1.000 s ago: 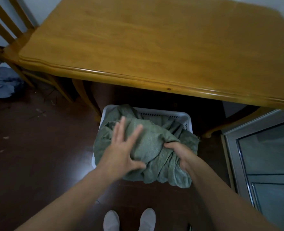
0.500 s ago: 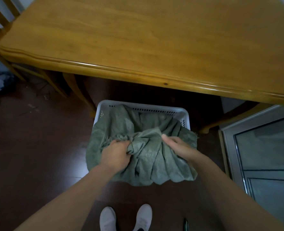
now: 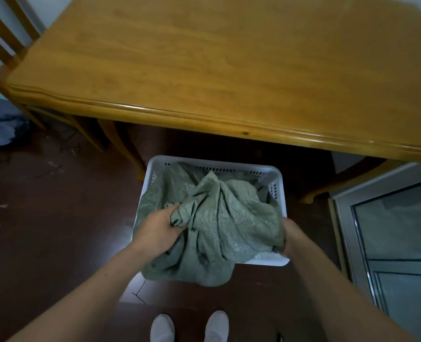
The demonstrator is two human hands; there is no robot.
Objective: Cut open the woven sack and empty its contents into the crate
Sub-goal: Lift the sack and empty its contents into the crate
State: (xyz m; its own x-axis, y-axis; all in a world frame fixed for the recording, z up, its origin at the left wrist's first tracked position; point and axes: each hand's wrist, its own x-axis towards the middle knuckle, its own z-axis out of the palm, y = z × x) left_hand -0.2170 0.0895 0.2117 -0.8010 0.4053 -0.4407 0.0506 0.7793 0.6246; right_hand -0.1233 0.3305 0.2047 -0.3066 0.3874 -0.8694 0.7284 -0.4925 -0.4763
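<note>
Green woven sack point(image 3: 219, 225) lies crumpled in the white slotted crate point(image 3: 277, 180) on the dark floor point(image 3: 44, 230), its cloth spilling over the crate's left and near rims and hanging down past the near left corner. The left hand point(image 3: 158, 229) is closed in a fist around a bunched fold near the sack's left side, knuckles up, forearm reaching in from the lower left. The right hand point(image 3: 292, 236) grips the sack's right edge at the crate's near right corner; its fingers are buried under the cloth, so how tightly they close cannot be told. Half a second ago the right hand rested on top of the sack's middle; it has since shifted outward to the right edge, while the left keeps its clutch on the same bunch. Two white shoes point(image 3: 189, 327) stand just before the crate. Behind the crate runs the wooden table point(image 3: 204, 70), with a chair point(image 3: 4, 43) at its left end.
</note>
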